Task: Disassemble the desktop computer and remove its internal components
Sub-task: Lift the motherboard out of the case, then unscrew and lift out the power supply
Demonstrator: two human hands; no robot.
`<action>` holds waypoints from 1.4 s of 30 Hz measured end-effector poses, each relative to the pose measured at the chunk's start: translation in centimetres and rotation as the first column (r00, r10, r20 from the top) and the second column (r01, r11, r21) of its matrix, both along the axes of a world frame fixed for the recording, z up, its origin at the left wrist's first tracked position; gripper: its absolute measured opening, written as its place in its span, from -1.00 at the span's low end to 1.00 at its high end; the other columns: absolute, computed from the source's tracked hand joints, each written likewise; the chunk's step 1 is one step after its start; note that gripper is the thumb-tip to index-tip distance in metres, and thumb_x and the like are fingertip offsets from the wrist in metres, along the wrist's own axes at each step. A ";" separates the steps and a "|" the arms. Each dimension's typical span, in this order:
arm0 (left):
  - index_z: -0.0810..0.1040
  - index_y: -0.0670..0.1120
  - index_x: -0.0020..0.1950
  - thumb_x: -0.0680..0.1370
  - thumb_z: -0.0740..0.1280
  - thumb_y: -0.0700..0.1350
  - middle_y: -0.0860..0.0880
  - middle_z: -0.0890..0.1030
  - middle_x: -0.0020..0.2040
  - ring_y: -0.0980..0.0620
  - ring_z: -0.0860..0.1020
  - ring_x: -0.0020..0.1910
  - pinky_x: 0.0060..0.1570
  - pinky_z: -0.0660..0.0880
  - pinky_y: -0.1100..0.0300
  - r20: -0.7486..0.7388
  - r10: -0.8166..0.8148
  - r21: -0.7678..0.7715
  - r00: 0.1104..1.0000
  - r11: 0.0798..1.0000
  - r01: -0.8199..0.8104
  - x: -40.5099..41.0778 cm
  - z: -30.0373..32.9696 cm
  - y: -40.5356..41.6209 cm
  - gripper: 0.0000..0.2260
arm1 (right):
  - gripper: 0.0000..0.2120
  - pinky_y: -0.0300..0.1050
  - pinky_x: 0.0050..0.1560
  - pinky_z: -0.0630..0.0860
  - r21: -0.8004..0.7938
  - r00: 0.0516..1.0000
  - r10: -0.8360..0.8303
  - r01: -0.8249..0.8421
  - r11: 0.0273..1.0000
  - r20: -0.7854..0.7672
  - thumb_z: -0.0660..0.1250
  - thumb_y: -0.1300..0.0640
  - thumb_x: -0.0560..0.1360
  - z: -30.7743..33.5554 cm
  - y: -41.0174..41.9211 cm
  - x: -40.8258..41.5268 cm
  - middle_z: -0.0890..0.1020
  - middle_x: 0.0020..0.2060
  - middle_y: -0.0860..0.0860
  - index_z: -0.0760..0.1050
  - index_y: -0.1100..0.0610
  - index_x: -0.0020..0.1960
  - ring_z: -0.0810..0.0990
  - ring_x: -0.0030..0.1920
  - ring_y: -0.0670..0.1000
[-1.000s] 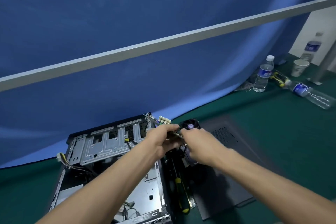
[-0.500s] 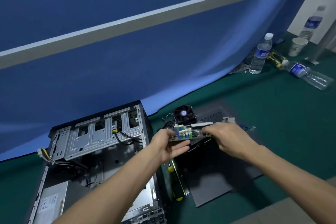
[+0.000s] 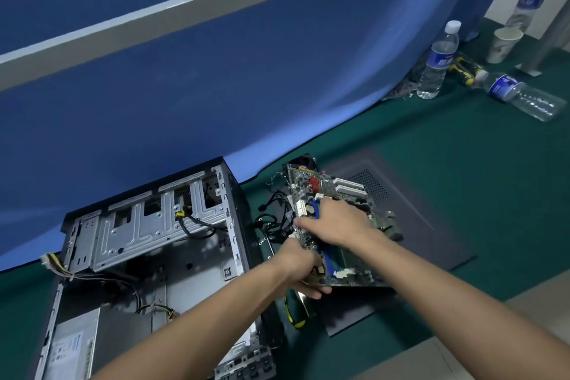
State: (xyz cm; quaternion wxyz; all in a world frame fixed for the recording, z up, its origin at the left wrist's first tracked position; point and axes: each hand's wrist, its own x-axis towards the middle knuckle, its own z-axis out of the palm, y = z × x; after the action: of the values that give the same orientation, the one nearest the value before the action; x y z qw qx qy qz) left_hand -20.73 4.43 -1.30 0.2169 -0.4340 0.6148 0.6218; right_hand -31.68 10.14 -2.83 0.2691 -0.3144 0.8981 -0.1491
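Note:
The open computer case [image 3: 148, 225] lies on its side at the lower left, with its drive cage, loose cables and power supply [image 3: 74, 345] showing. To its right, over the removed dark side panel [image 3: 425, 225], both hands hold the green motherboard [image 3: 333, 191], component side up. My left hand [image 3: 300, 268] grips its near left edge from below. My right hand [image 3: 336, 222] lies on top of it, fingers closed over its left edge. Loose black cables [image 3: 274, 216] trail between the board and the case.
A yellow-and-black screwdriver [image 3: 294, 311] lies beside the case under my left wrist. At the far right stand a water bottle [image 3: 438, 62] and a paper cup [image 3: 505, 43]; another bottle [image 3: 524, 95] lies flat. A blue backdrop [image 3: 246, 86] hangs behind the green table.
The motherboard has been tilted from edge-on to face up and moved lower over the side panel. The fan seen behind it earlier is now mostly hidden. The view has shifted left.

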 end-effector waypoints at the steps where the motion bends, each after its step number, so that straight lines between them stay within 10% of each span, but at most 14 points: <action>1: 0.30 -0.30 0.21 0.59 0.17 -0.31 -0.20 0.59 -0.16 -0.07 0.64 -0.38 -0.48 0.57 0.13 0.010 -0.028 -0.019 1.000 0.999 0.028 -0.1 -0.2 -0.1 -0.79 | -0.51 -0.10 -0.25 0.35 0.016 1.000 -0.018 0.018 1.000 -0.024 0.22 -0.36 0.41 -0.3 -0.7 0.6 0.53 -0.20 -0.01 0.42 0.09 -0.06 0.51 -0.18 0.08; 11: 0.51 -0.15 -0.15 0.55 0.26 -0.09 -0.11 0.63 -0.23 -0.08 0.59 -0.36 -0.38 0.49 0.15 -0.011 -0.320 -0.287 0.947 0.909 0.304 1.8 -1.3 -2.8 -0.84 | -0.60 -0.19 -0.52 0.18 -0.008 0.995 0.012 -0.012 1.000 -0.098 0.40 -0.09 0.36 -1.0 -1.7 1.8 0.43 -0.48 -0.01 0.33 0.14 -0.43 0.36 -0.49 -0.05; 12: 0.51 -0.13 -0.16 0.54 0.25 -0.05 -0.10 0.64 -0.23 -0.07 0.58 -0.33 -0.33 0.48 0.14 0.023 -0.382 -0.437 0.924 0.827 0.353 2.2 -1.4 -3.5 -0.82 | -0.59 -0.19 -0.53 0.18 0.008 0.994 0.025 -0.024 1.000 -0.105 0.41 -0.10 0.36 -1.1 -1.5 2.0 0.42 -0.49 -0.02 0.32 0.13 -0.43 0.35 -0.50 -0.05; 15: 0.39 -0.06 -0.22 0.54 0.15 -0.01 -0.03 0.59 -0.24 -0.02 0.45 -0.33 -0.32 0.33 0.16 0.293 -0.574 -0.853 0.764 0.205 0.481 3.4 -1.8 -5.5 -0.82 | -0.61 -0.21 -0.55 0.21 0.053 0.998 0.038 -0.035 0.998 -0.053 0.44 -0.06 0.39 -2.3 -0.6 2.4 0.41 -0.51 -0.05 0.35 0.11 -0.40 0.35 -0.53 -0.07; 18: 0.33 -0.06 -0.22 0.54 0.11 -0.05 -0.01 0.58 -0.24 -0.04 0.47 -0.32 -0.37 0.26 0.18 0.366 -0.620 -0.881 0.694 0.008 0.473 4.3 -2.7 -6.8 -0.84 | -0.66 -0.23 -0.50 0.30 0.139 0.996 0.069 -0.062 0.988 -0.051 0.43 -0.03 0.43 -3.7 0.4 2.5 0.44 -0.47 -0.04 0.36 0.12 -0.33 0.42 -0.47 -0.05; 30: 0.26 -0.03 -0.31 0.50 0.22 -0.08 0.09 0.33 -0.43 0.03 0.29 -0.43 -0.51 -0.04 0.24 0.269 -0.568 -0.945 0.778 0.001 0.328 4.9 -4.5 -7.1 -0.78 | -0.62 -0.09 -0.26 0.42 0.260 0.954 0.111 -0.037 0.965 -0.278 0.26 -0.03 0.55 -7.2 1.1 2.3 0.61 0.02 0.13 0.34 0.24 0.19 0.63 -0.01 0.14; 39: 0.30 -0.03 -0.22 0.56 0.15 -0.06 0.08 0.40 -0.31 0.03 0.40 -0.32 -0.40 0.25 0.19 0.149 -0.643 -0.957 0.751 0.098 0.273 5.7 -3.9 -7.2 -0.84 | -0.65 -0.05 0.03 0.43 0.085 0.875 0.176 -0.154 0.984 -0.451 0.22 -0.01 0.53 -6.0 0.7 5.0 0.43 0.14 0.09 0.32 0.16 0.22 0.41 0.13 0.09; 42: 0.30 -0.03 -0.15 0.58 0.15 -0.06 0.07 0.35 -0.20 0.04 0.41 -0.25 -0.32 0.29 0.21 0.085 -0.682 -0.953 0.726 0.157 0.258 6.6 -3.2 -7.3 -0.87 | -0.71 -0.03 -0.07 0.48 0.045 0.938 0.228 -0.224 0.974 -0.261 0.19 -0.04 0.56 -6.8 -0.5 7.7 0.55 0.05 0.07 0.40 0.15 0.14 0.52 0.04 0.09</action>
State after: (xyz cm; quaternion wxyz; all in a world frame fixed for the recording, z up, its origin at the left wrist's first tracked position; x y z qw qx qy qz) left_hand -14.12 -2.90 -4.46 -0.0025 -0.1301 0.9839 0.1227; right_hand -24.02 9.68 -9.61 0.1645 -0.4305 0.8849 -0.0671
